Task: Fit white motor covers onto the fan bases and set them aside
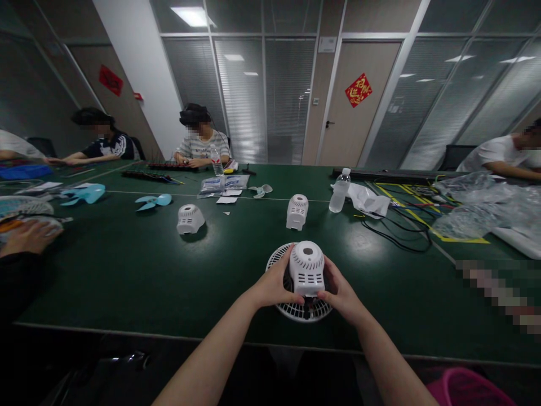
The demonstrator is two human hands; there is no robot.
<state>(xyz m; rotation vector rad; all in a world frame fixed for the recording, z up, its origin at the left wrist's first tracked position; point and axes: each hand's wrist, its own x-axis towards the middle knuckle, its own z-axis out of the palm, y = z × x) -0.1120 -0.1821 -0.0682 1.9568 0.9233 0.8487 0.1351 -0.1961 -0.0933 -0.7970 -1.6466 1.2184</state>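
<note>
A white fan motor cover (306, 274), domed with slots, stands over a white round fan grille (301, 310) lying flat on the dark green table (127, 270) near its front edge. My left hand (276, 280) grips the cover's left side and rests on the grille. My right hand (341, 293) grips the cover's right side with fingers curled round it. A dark part shows under the cover between my hands.
Two more white motor covers (190, 219) (297, 212) stand mid-table, with blue fan blades (154, 201), plastic bags (486, 208), black cables (397, 231) and a water bottle (340, 190). Several people sit round the table; someone's hand (27, 237) rests at the left edge.
</note>
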